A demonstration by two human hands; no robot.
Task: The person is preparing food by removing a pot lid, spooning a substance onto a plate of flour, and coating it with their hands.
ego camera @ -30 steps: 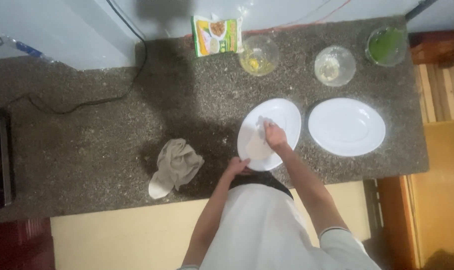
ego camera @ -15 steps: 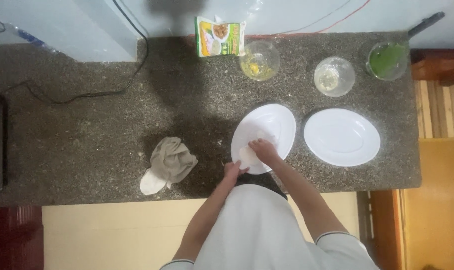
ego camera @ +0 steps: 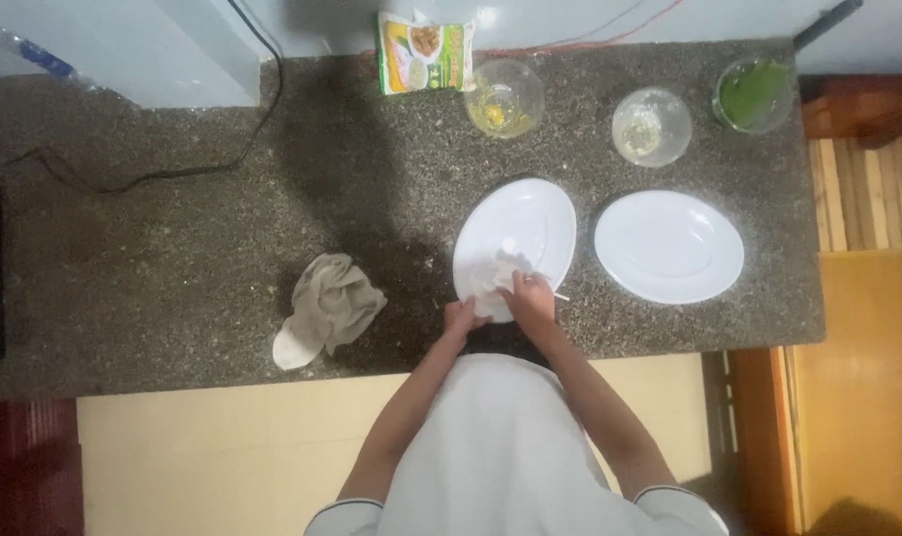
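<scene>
A white plate (ego camera: 530, 223) lies on the speckled stone counter (ego camera: 173, 248), tilted up at its near edge. My left hand (ego camera: 461, 318) grips that near rim. My right hand (ego camera: 528, 296) presses a crumpled white cloth (ego camera: 498, 278) against the plate's lower face. A second white plate (ego camera: 669, 246) lies flat to the right, untouched.
A crumpled beige rag (ego camera: 330, 308) lies left of my hands. At the back stand a snack packet (ego camera: 423, 52), a glass bowl with yellow liquid (ego camera: 504, 97), an empty-looking glass bowl (ego camera: 651, 125) and a green-filled bowl (ego camera: 753, 93). A black cable (ego camera: 222, 159) crosses the counter's left.
My right hand with the white cloth has slid from the plate's middle down to its near edge. My left hand has stayed on the rim.
</scene>
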